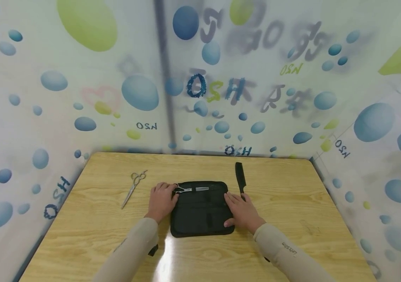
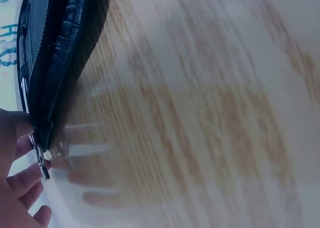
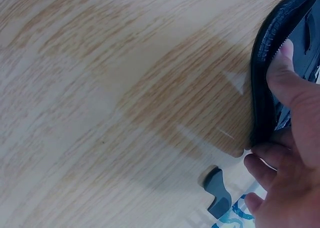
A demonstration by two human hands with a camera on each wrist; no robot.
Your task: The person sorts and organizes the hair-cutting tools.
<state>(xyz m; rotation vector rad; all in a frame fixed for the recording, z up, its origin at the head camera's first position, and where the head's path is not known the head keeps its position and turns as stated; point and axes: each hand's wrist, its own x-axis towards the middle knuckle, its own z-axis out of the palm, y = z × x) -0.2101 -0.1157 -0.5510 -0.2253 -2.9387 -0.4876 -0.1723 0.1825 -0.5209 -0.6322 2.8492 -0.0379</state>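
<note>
A black zip case [image 1: 200,219] lies opened out on the wooden table, its zipper teeth showing along the rim in both wrist views. Tucked into its far part is a pair of scissors [image 1: 185,190] with a comb-like blade, its handle sticking out at the left. My left hand [image 1: 162,200] holds the case's left edge beside that handle. On the opposite edge, my right hand [image 1: 244,211] grips the case with the thumb [image 3: 282,75] on the inner face and the fingers outside. A black comb [image 1: 240,177] lies just beyond the right hand.
Another pair of silver scissors [image 1: 135,188] lies on the table [image 1: 98,235] left of the left hand. Patterned curtain walls [image 1: 242,129] close in the table at the back and on both sides.
</note>
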